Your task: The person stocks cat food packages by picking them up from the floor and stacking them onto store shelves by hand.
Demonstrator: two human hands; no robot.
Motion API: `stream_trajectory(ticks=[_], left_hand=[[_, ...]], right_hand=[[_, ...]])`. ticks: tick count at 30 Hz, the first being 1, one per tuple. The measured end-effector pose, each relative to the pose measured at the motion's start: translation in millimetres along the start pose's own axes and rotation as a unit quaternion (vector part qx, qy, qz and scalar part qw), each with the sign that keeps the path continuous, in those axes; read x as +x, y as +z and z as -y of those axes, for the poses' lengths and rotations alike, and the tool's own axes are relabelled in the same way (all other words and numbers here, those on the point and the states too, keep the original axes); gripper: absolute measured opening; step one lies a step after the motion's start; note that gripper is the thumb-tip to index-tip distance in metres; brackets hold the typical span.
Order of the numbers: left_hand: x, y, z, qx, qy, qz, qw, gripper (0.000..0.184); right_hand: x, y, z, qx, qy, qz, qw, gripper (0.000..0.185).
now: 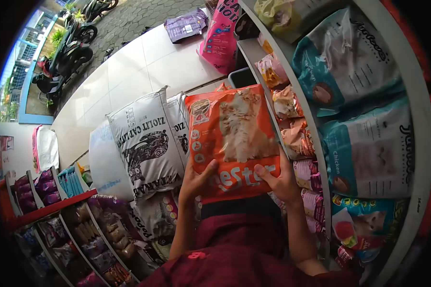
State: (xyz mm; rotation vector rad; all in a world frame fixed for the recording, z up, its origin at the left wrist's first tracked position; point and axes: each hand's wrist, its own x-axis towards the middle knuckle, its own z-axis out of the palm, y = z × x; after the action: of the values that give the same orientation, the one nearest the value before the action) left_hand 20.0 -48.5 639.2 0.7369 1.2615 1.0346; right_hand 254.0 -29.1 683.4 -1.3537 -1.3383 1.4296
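Observation:
Held in front of my body is an orange pet food bag (pixel 203 138) with a picture of a cat and large pale letters near its lower edge. My left hand (pixel 198 178) grips the bag's lower left side, thumb over the front. On the lower right side my right hand (pixel 278 177) grips it the same way; the fingers behind the bag are hidden. Left of it stands a white printed cat litter sack (pixel 146 143), with another white sack (pixel 177 115) partly covered by the orange bag.
On the right, a white shelf (pixel 316 138) holds teal and white bags (pixel 368 153) and small packets (pixel 297 136). Lower left, a rack (pixel 93 229) carries more packets. A pink bag (pixel 220 38) and a purple bag (pixel 186 26) are on the tiled floor (pixel 124 67). Motorbikes (pixel 69 57) stand outside.

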Motion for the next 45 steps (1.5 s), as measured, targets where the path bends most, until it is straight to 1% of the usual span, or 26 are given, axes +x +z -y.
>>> stream_trajectory(ticks=[5, 9, 13, 16, 17, 20, 25, 29, 32, 33, 36, 37, 40, 41, 44, 45], left_hand=[[-33, 14, -53, 0.010, 0.071, 0.028, 0.997, 0.051], [-38, 23, -90, -0.027, 0.126, 0.063, 0.990, 0.052], [-17, 16, -117, -0.014, 0.130, 0.111, 0.985, 0.053], [10, 14, -137, -0.038, 0.200, 0.156, 0.967, 0.054], [18, 13, -145, -0.038, 0.204, 0.167, 0.964, 0.054], [38, 10, -172, 0.016, 0.222, 0.151, 0.963, 0.055], [75, 10, -216, 0.000, 0.243, 0.206, 0.948, 0.057], [93, 28, -259, -0.040, 0.295, 0.275, 0.914, 0.062], [100, 53, -292, -0.115, 0.294, 0.359, 0.878, 0.067], [103, 63, -299, -0.120, 0.298, 0.379, 0.868, 0.067], [109, 90, -318, -0.144, 0.338, 0.397, 0.841, 0.070], [103, 96, -327, -0.145, 0.340, 0.411, 0.834, 0.070], [67, 114, -369, -0.083, 0.319, 0.418, 0.846, 0.075], [61, 121, -379, -0.086, 0.320, 0.428, 0.841, 0.075], [49, 146, -415, -0.129, 0.442, 0.487, 0.742, 0.078], [38, 156, -429, -0.134, 0.459, 0.482, 0.735, 0.078]], right_hand=[[-41, -5, 64, 0.020, -0.031, -0.024, 0.999, 0.072], [-50, -7, 92, -0.036, -0.086, -0.067, 0.993, 0.075], [-45, -5, 117, -0.025, -0.096, -0.076, 0.992, 0.077], [-31, 2, 134, -0.021, -0.140, -0.101, 0.985, 0.075], [-26, 4, 139, -0.023, -0.145, -0.112, 0.983, 0.075], [-11, 10, 155, 0.008, -0.150, -0.118, 0.982, 0.069], [6, 23, 187, -0.022, -0.208, -0.213, 0.954, 0.063], [5, 26, 212, -0.023, -0.242, -0.248, 0.938, 0.066], [-2, 18, 228, -0.151, -0.299, -0.255, 0.907, 0.068], [-7, 20, 231, -0.162, -0.304, -0.273, 0.898, 0.068], [-19, 33, 239, -0.114, -0.302, -0.376, 0.868, 0.089], [-23, 32, 245, -0.118, -0.306, -0.389, 0.861, 0.089], [-37, 22, 268, -0.173, -0.400, -0.423, 0.794, 0.095], [-45, 21, 278, -0.179, -0.402, -0.430, 0.788, 0.095], [-70, 14, 317, -0.155, -0.427, -0.460, 0.763, 0.098], [-78, 10, 334, -0.159, -0.430, -0.464, 0.758, 0.098]])
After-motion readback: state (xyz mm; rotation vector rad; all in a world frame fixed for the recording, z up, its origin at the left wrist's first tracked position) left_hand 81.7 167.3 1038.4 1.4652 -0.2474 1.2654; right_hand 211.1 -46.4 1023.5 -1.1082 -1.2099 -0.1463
